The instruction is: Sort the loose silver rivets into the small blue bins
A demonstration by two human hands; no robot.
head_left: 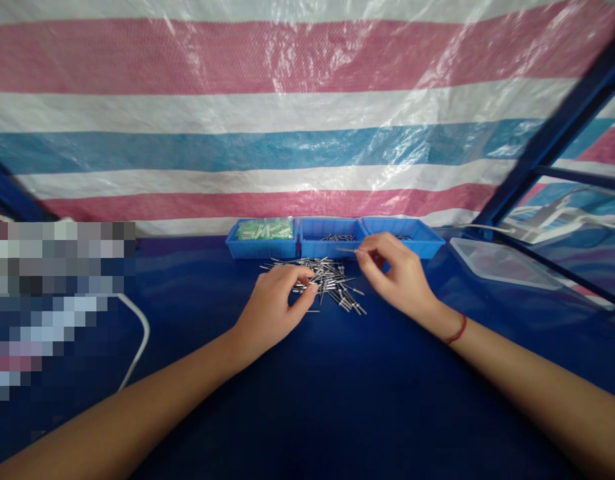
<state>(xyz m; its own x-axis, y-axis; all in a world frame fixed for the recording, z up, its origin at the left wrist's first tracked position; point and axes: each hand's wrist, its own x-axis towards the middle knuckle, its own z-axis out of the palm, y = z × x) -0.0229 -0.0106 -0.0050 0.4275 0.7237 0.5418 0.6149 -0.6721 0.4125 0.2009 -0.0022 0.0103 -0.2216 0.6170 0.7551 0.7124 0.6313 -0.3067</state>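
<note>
A loose pile of silvery blind rivets (332, 280) lies on the blue table before the bins. My left hand (275, 303) rests at the pile's left side, thumb and forefinger curved with a small gap between the tips; nothing shows held there. Just in front of the middle and right bins, my right hand (400, 273) pinches a thin blind rivet (346, 250), its pin pointing left. Several rivets lie inside the middle blue bin (327, 250). The right blue bin (427, 240) also holds a few, partly hidden behind my right hand.
The left blue bin (262, 250) contains a bag of pale green pieces (265, 230). A translucent plastic lid (502, 263) lies at the right, near a blue metal frame (517, 173). A white cable (143, 327) curves across the left side. Striped sheeting (267, 153) hangs behind.
</note>
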